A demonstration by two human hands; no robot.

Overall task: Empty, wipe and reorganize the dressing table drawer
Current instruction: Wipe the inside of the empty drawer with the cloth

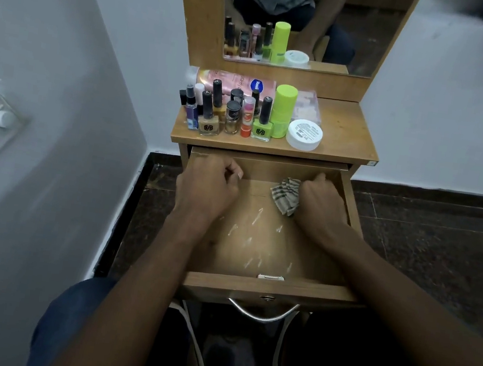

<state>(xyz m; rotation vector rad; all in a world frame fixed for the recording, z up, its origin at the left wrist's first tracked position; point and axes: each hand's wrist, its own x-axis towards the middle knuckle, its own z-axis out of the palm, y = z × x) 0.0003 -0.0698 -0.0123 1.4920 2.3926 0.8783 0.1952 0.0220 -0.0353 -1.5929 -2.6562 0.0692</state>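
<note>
Drawer of the dressing table stands pulled fully out toward the seated person, its contents gone and its wooden floor bare except for pale white streaks scattered across the middle and front. In the one head view, the right hand works at the back right corner, fingers curled tight round a bunched striped cloth that pokes out to its left, apparently so the rag can be pressed into the corner. The left hand rests at the back left with fingers folded in loosely and holding nothing, seemingly steadying the drawer. Nail polish bottles, a lime green container, a pink lotion bottle and a white jar crowd the left side of the tabletop, evidently parked there to clear the drawer for wiping. With the streaks untouched, the wipe looks only partly done and reorganizing not yet begun.
</note>
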